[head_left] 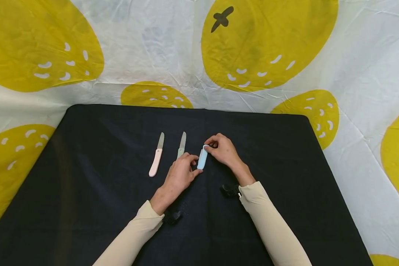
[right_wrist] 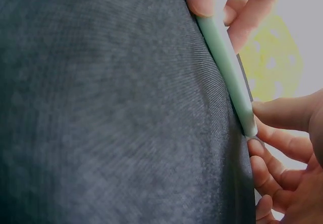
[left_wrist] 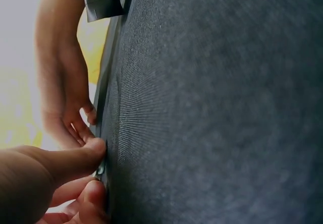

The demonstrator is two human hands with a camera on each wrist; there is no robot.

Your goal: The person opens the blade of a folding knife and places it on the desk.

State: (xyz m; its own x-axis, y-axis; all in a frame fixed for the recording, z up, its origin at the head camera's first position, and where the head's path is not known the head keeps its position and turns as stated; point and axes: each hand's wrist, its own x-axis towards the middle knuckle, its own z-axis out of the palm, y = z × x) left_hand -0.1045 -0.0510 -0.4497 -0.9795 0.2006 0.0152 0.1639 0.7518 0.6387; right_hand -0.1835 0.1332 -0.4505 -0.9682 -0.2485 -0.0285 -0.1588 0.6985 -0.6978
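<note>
A light blue folding knife [head_left: 202,159] lies lengthwise between my two hands on the black cloth, a pale strip of blade showing along its left side near the top. My left hand [head_left: 180,171] pinches its near end, thumb at the bottom and fingers on the left side. The right hand [head_left: 224,150] grips the far end between thumb and fingers. In the right wrist view the knife's handle [right_wrist: 229,72] looks pale green and stretches between both hands' fingertips. Left of it is a pale green knife [head_left: 182,143] with its blade out, its handle partly hidden behind my left hand.
A pink-handled knife [head_left: 156,161] with its blade out lies farther left, pointing away. The black-covered table [head_left: 272,147] spreads around the hands. Behind it hangs a white cloth [head_left: 146,40] with yellow fruit shapes. Dark straps with small devices [head_left: 231,190] sit at both wrists.
</note>
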